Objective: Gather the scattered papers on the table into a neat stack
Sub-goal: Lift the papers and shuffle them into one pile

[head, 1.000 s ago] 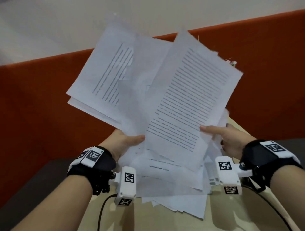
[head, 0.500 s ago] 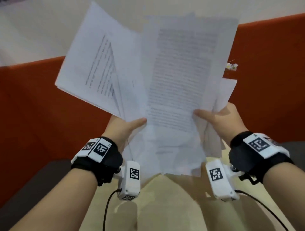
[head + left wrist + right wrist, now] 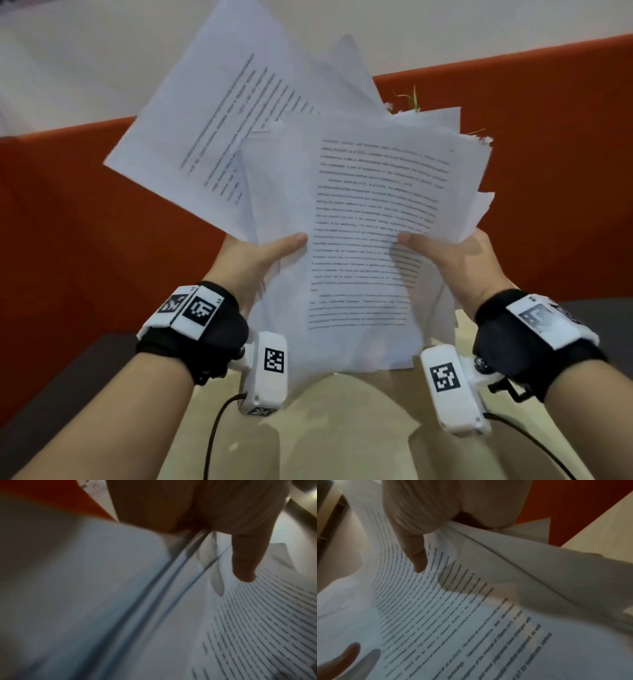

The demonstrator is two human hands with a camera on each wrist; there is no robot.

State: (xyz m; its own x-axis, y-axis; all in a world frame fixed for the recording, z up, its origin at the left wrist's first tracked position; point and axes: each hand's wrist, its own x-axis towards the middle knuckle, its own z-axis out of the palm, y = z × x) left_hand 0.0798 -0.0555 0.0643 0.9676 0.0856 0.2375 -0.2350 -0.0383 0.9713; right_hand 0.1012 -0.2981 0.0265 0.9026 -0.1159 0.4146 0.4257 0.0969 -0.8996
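A loose, fanned bundle of white printed papers (image 3: 359,212) is held up in the air in front of me, above the table. My left hand (image 3: 260,253) grips its left side, thumb on the front sheet and fingers hidden behind. On the right side my right hand (image 3: 445,253) pinches the bundle the same way. One sheet (image 3: 219,137) sticks out up and to the left, the others splay to the right. In the left wrist view my thumb (image 3: 245,561) presses on the papers (image 3: 120,601). The right wrist view shows my thumb (image 3: 418,559) lying on the printed sheet (image 3: 471,615).
The pale wooden table (image 3: 325,438) lies below the papers, bare where I can see it. An orange partition (image 3: 85,222) runs behind it, with a light wall (image 3: 85,51) above. Some small plant sprigs (image 3: 411,99) peek over the partition. Dark grey floor or seating (image 3: 68,377) flanks the table.
The bundle has been lifted off the table and turned more upright; both hands rose with it. The front sheet now lies squarer to me and the sheets sit closer together.
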